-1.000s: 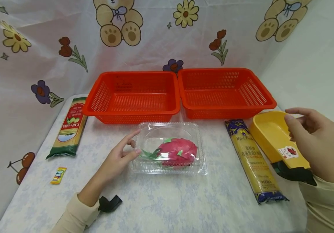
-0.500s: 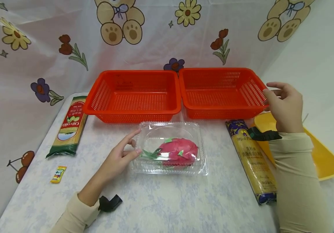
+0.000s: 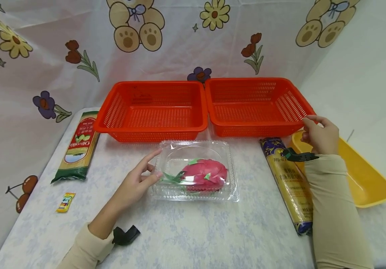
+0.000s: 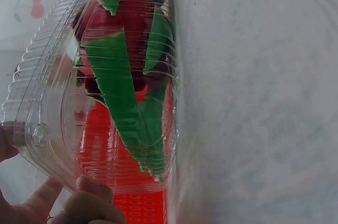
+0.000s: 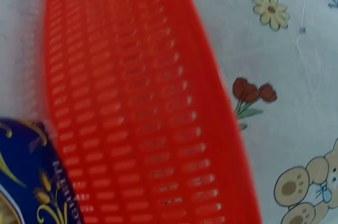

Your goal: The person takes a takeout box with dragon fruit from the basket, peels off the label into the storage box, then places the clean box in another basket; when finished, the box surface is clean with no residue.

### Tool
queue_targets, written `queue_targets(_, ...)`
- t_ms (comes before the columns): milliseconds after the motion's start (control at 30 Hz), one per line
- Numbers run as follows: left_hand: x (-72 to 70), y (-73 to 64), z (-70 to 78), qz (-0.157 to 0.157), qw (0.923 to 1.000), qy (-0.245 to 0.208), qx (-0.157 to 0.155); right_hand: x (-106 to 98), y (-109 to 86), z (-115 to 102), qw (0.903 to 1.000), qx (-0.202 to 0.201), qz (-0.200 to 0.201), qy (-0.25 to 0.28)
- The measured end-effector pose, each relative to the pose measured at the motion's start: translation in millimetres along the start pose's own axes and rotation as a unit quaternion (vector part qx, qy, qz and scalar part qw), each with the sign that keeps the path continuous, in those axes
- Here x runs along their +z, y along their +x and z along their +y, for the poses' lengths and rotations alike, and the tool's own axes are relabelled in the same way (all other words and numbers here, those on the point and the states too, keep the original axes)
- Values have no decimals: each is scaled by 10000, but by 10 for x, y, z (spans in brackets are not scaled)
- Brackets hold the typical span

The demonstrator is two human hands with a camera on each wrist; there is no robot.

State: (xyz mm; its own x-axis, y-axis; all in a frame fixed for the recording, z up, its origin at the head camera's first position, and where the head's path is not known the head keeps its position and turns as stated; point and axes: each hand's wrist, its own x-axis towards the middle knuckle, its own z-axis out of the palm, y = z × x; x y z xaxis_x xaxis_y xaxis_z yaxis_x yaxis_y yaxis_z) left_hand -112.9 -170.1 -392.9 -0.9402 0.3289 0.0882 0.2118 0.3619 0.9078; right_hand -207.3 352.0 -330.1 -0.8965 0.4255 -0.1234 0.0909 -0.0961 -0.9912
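Note:
A clear plastic clamshell box stands at the table's middle with a pink dragon fruit inside, its leaf tips green. My left hand holds the box's left end, thumb toward the front and index finger toward the back. In the left wrist view, fingers touch the corner of the clear plastic. My right hand grips the front right corner of the right red basket. No fingers show in the right wrist view, where the basket's slotted wall fills the middle.
A second red basket adjoins on the left. A gold and blue spaghetti pack lies under the right forearm, beside a yellow tray. On the left lie a green and red pasta pack and a small yellow packet.
My right hand has moved left from above the yellow tray to the right basket's corner, then lowered onto it. The left hand and the box have stayed in place.

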Motion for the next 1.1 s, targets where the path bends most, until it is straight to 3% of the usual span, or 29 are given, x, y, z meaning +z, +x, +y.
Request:
queue_targets(233, 33, -36, 41, 54, 9999, 158, -2, 0, 54, 96, 9996, 175, -212, 35)
queue_targets(400, 66, -43, 82, 29, 9998, -142, -129, 8, 52, 83, 9994, 219, -226, 175)
queue_targets(700, 121, -37, 95, 365, 9991, -193, 3, 30, 44, 15, 9985, 346, -371, 227)
queue_targets(933, 176, -41, 198, 1061, 9921, -235, 626, 72, 81, 55, 9981, 425, -299, 326)
queue_targets(1100, 241, 7, 319, 1454, 9826, -409, 1078, -54, 27, 116, 9964, 357, -340, 686)
